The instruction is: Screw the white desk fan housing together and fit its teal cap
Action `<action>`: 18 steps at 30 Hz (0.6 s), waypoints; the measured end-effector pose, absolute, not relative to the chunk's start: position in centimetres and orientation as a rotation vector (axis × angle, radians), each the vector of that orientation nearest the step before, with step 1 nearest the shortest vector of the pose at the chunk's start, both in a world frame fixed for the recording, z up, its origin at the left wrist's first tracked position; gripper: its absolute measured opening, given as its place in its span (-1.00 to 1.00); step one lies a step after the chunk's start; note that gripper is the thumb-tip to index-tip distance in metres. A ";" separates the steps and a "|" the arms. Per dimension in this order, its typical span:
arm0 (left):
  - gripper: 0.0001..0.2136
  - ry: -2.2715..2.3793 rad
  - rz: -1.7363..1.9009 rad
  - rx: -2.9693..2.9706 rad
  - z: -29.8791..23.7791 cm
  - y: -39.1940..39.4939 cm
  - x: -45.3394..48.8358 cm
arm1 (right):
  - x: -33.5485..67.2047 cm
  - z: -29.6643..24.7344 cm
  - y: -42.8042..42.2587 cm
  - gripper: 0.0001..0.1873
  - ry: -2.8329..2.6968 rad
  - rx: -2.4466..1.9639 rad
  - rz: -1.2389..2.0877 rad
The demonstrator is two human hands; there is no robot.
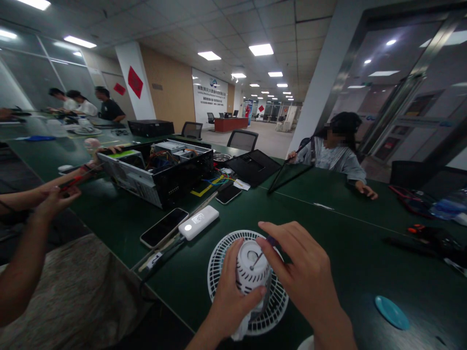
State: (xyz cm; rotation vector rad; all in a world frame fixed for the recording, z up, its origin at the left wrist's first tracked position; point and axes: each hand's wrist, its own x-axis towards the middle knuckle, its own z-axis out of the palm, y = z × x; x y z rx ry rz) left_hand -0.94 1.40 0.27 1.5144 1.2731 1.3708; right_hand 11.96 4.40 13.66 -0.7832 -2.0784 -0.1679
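A white fan lies face down on the green table, its round grille [214,272] flat below and its motor housing [251,260] pointing up. Thumb and fingers of my left hand [233,291] wrap the housing from both sides. In my right hand [299,262], thumb and fingers pinch the dark purple handle of a thin screwdriver [258,260]. Its shaft slants down to the left, and the tip meets the top of the housing near a small hole. The handle is mostly covered by my fingers.
Left of the fan are a white power bank [199,222] with a cable and a phone [164,228]; another phone [228,194] lies beyond. An opened computer case [175,180] stands near a co-worker's hands [60,199]. A teal disc [392,312] lies right. Another person sits opposite.
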 end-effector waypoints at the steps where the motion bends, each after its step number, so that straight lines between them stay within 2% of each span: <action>1: -0.24 1.272 1.371 1.517 0.3 1.4 -0.9 | 11.9 13.7 4.4 -0.79 -2.081 -0.793 -0.166; 6: -0.26 1.275 1.372 1.514 0.5 1.6 -0.9 | 12.1 13.8 4.2 -0.64 -2.112 -0.803 -0.078; 13: -0.27 1.290 1.378 1.520 0.3 1.5 -0.9 | 11.8 13.7 4.4 -0.78 -2.081 -0.828 -0.197; 18: -0.27 1.290 1.378 1.500 0.8 1.4 -0.9 | 12.1 13.7 4.2 -0.69 -2.133 -0.894 -0.052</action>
